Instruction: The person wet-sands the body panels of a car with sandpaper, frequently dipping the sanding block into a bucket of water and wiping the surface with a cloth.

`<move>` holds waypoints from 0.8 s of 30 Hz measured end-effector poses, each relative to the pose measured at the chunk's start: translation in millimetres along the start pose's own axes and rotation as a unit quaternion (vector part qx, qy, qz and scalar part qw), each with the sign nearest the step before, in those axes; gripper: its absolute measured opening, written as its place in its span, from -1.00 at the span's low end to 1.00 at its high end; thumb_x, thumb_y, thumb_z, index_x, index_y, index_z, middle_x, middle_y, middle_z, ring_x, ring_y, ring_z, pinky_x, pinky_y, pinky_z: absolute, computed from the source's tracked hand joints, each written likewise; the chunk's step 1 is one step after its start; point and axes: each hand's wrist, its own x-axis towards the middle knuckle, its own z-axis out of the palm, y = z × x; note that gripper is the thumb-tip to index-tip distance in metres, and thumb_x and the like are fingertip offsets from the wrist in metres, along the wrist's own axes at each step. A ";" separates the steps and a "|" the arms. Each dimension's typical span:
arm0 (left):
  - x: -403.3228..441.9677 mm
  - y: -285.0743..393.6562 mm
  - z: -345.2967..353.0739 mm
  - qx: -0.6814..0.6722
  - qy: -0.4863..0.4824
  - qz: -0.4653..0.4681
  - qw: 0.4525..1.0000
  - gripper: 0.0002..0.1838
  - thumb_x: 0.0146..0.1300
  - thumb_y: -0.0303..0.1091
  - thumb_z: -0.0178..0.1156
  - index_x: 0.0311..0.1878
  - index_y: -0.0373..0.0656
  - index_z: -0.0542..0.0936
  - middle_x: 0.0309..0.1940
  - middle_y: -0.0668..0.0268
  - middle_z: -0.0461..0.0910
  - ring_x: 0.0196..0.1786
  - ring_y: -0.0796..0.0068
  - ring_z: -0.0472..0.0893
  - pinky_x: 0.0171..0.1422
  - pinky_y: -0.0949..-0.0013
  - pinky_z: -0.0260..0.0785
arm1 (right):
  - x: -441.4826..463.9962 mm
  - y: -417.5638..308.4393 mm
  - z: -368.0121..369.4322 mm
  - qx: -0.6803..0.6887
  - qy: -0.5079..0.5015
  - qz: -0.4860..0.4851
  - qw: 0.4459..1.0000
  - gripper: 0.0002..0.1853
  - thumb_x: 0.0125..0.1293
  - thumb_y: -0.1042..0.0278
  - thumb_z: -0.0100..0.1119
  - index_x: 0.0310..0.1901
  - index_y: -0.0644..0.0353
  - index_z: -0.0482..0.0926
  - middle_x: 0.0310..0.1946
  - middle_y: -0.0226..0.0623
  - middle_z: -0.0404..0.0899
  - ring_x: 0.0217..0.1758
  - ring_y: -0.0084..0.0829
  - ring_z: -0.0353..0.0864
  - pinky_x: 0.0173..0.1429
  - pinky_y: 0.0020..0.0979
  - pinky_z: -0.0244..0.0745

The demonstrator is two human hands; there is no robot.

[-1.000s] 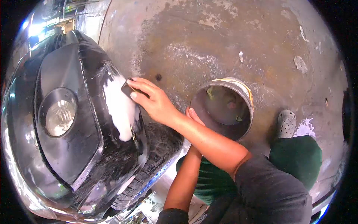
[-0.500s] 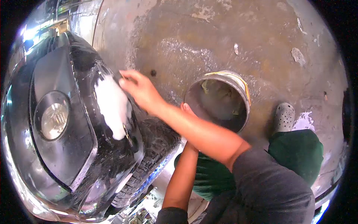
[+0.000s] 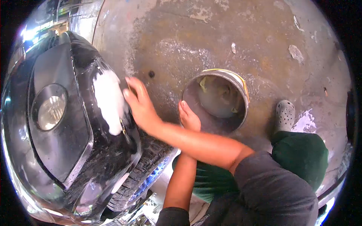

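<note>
My right hand (image 3: 142,107) is beside the white patch (image 3: 108,101) on the black car bumper (image 3: 103,158). Its thumb and forefinger are bent towards each other, and a thin yellowish edge shows between them; what it belongs to I cannot make out. Under my right forearm, my left hand (image 3: 189,117) is at the left rim of a round bucket (image 3: 247,109), fingers stretched out and seemingly holding nothing. The bucket has a dark inside with cloudy liquid at the bottom. Whether the left fingers touch its rim is unclear.
A round lamp (image 3: 51,113) sits in the bumper at left, and a knobbly tyre (image 3: 147,162) is below the patch. Worn concrete floor (image 3: 169,34) spreads behind the bucket. A grey clog (image 3: 285,115) and green-clad knees (image 3: 301,150) are at right.
My right hand has shifted slightly down and away from the white patch. More of my left hand now shows beside the bucket, its fingers raised. The view has moved a little.
</note>
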 end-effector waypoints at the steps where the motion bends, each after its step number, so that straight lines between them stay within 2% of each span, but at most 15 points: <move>1: -4.3 6.8 -3.0 0.009 -0.013 -0.035 0.999 -0.26 0.69 0.13 -0.21 0.52 -0.41 0.34 0.49 -0.24 0.37 0.53 -0.20 0.36 0.64 0.07 0.14 | 23.4 -5.1 -2.1 0.000 -0.024 -0.005 1.000 -0.57 0.55 0.36 0.09 0.35 0.39 0.43 0.39 0.14 0.38 0.52 0.04 0.34 0.62 -0.22 0.18; 2: -10.4 5.4 -7.4 -0.009 -0.029 0.014 0.999 -0.25 0.69 0.16 -0.23 0.55 -0.38 0.31 0.53 -0.20 0.33 0.58 -0.18 0.31 0.69 0.08 0.09 | 34.8 -4.9 -1.2 -0.013 -0.025 -0.025 0.999 -0.56 0.55 0.36 0.09 0.35 0.39 0.43 0.39 0.16 0.37 0.51 0.05 0.35 0.61 -0.22 0.19; 4: -11.0 3.6 -5.5 -0.005 -0.012 0.022 1.000 -0.26 0.69 0.14 -0.21 0.52 -0.40 0.35 0.49 -0.24 0.37 0.54 -0.21 0.35 0.65 0.06 0.13 | 50.2 -2.8 5.3 -0.039 -0.026 -0.072 0.996 -0.56 0.54 0.37 0.08 0.35 0.40 0.43 0.39 0.19 0.37 0.50 0.09 0.36 0.59 -0.22 0.22; 8: 2.6 -8.0 3.2 -0.070 0.006 0.045 0.997 -0.32 0.69 0.08 -0.17 0.43 -0.45 0.41 0.37 -0.28 0.47 0.43 -0.25 0.44 0.53 0.04 0.23 | -61.4 7.3 13.6 -0.088 0.056 -0.060 0.993 -0.51 0.59 0.30 0.07 0.43 0.37 0.34 0.53 0.20 0.23 0.64 0.12 0.17 0.69 -0.13 0.07; 10: 5.5 -18.0 8.2 -0.067 0.036 0.084 0.994 -0.38 0.70 0.01 -0.16 0.36 -0.44 0.47 0.25 -0.30 0.56 0.30 -0.28 0.53 0.42 0.01 0.32 | -85.3 6.1 14.7 -0.062 0.047 -0.047 0.996 -0.51 0.59 0.31 0.07 0.43 0.35 0.34 0.55 0.21 0.19 0.66 0.11 0.15 0.70 -0.10 0.05; 11: 5.4 -20.1 8.4 -0.073 0.026 0.078 0.994 -0.37 0.70 0.03 -0.18 0.38 -0.43 0.46 0.26 -0.30 0.55 0.31 -0.30 0.52 0.43 0.00 0.31 | -90.9 7.5 14.6 -0.050 0.042 -0.041 0.997 -0.52 0.59 0.31 0.07 0.43 0.35 0.34 0.56 0.21 0.18 0.66 0.11 0.14 0.70 -0.09 0.03; 14: 2.1 -13.4 5.5 -0.092 0.005 0.059 0.994 -0.30 0.69 0.08 -0.18 0.42 -0.47 0.42 0.39 -0.27 0.46 0.45 -0.22 0.44 0.54 0.07 0.22 | -10.7 2.4 14.7 -0.042 0.040 -0.016 0.998 -0.54 0.59 0.37 0.07 0.42 0.34 0.35 0.58 0.21 0.12 0.68 0.12 0.10 0.72 -0.04 -0.02; 15: -5.4 -0.5 0.1 -0.037 0.011 0.024 0.999 -0.29 0.69 0.09 -0.19 0.43 -0.49 0.41 0.40 -0.29 0.45 0.46 -0.22 0.43 0.56 0.06 0.21 | -6.3 1.1 13.3 -0.039 0.041 -0.016 0.998 -0.55 0.59 0.37 0.05 0.42 0.34 0.35 0.58 0.21 0.12 0.69 0.12 0.09 0.72 -0.04 -0.03; 17: -2.1 -7.4 1.9 -0.063 0.008 0.058 0.996 -0.28 0.69 0.09 -0.19 0.43 -0.49 0.41 0.41 -0.29 0.44 0.47 -0.22 0.42 0.56 0.05 0.21 | 2.4 -5.8 14.5 -0.031 0.040 -0.022 0.999 -0.55 0.60 0.37 0.03 0.42 0.33 0.35 0.58 0.21 0.13 0.69 0.11 0.08 0.72 -0.04 -0.04; 20: 8.0 -19.9 7.3 -0.097 0.001 0.086 0.992 -0.30 0.69 0.08 -0.18 0.43 -0.47 0.42 0.41 -0.26 0.45 0.45 -0.22 0.44 0.54 0.03 0.23 | -85.6 -4.8 26.8 -0.083 0.066 -0.048 0.993 -0.54 0.63 0.31 -0.01 0.43 0.36 0.33 0.56 0.19 0.20 0.70 0.04 0.10 0.72 -0.12 -0.01; 21: 7.9 -20.6 7.4 -0.094 0.000 0.082 0.992 -0.31 0.69 0.07 -0.18 0.43 -0.46 0.42 0.41 -0.25 0.46 0.44 -0.22 0.45 0.53 0.03 0.24 | -97.6 0.1 30.4 -0.046 0.075 -0.062 0.994 -0.51 0.66 0.23 -0.04 0.44 0.37 0.32 0.53 0.18 0.26 0.69 0.01 0.14 0.69 -0.15 0.06; 22: 7.0 -19.7 6.3 -0.091 0.001 0.077 0.993 -0.31 0.69 0.07 -0.18 0.43 -0.45 0.42 0.41 -0.24 0.46 0.44 -0.22 0.46 0.53 0.02 0.25 | -87.9 -1.1 29.9 -0.045 0.078 -0.047 0.995 -0.51 0.66 0.23 -0.04 0.44 0.37 0.32 0.52 0.18 0.27 0.68 0.00 0.16 0.69 -0.15 0.09; 23: 6.9 -18.3 5.1 -0.087 0.000 0.089 0.992 -0.37 0.70 0.01 -0.17 0.38 -0.44 0.46 0.26 -0.34 0.54 0.33 -0.26 0.52 0.48 0.00 0.29 | -64.0 1.6 27.3 -0.041 0.080 -0.031 0.995 -0.51 0.66 0.22 -0.04 0.44 0.37 0.32 0.52 0.18 0.28 0.67 0.00 0.17 0.68 -0.15 0.11; 24: 4.3 -13.8 1.9 -0.060 0.005 0.069 0.996 -0.37 0.70 0.02 -0.16 0.42 -0.42 0.43 0.31 -0.29 0.51 0.37 -0.20 0.50 0.52 0.03 0.27 | -34.3 2.3 22.7 -0.040 0.082 -0.017 0.996 -0.51 0.66 0.22 -0.04 0.44 0.37 0.33 0.51 0.18 0.29 0.66 0.00 0.19 0.67 -0.15 0.14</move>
